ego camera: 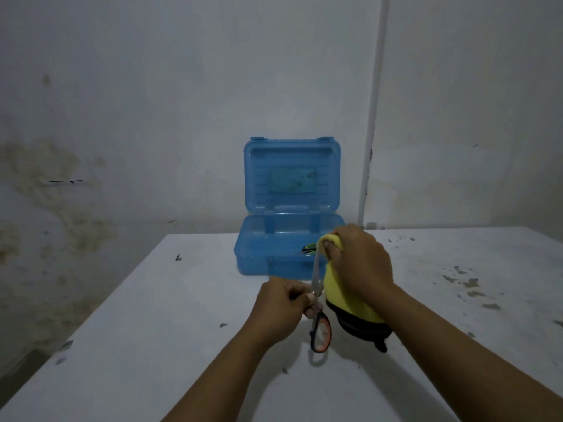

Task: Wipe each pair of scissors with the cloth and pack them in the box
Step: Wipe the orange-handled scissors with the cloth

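My left hand [278,303] grips a pair of scissors [320,332] with orange-and-black handles near the pivot, blades pointing away from me. My right hand [359,260] holds a yellow cloth [341,295] with a black edge, pinched around the blade tips. Behind them stands a blue plastic box [262,254] with its lid [291,175] raised. Inside the box, a dark handle with green on it [308,248] shows beside the cloth; the rest of it is hidden.
Everything rests on a white table [152,330] with dark specks, more of them at the right. Its left edge runs diagonally down to the lower left. A stained wall stands close behind the box, with a white pipe [370,132] running up it.
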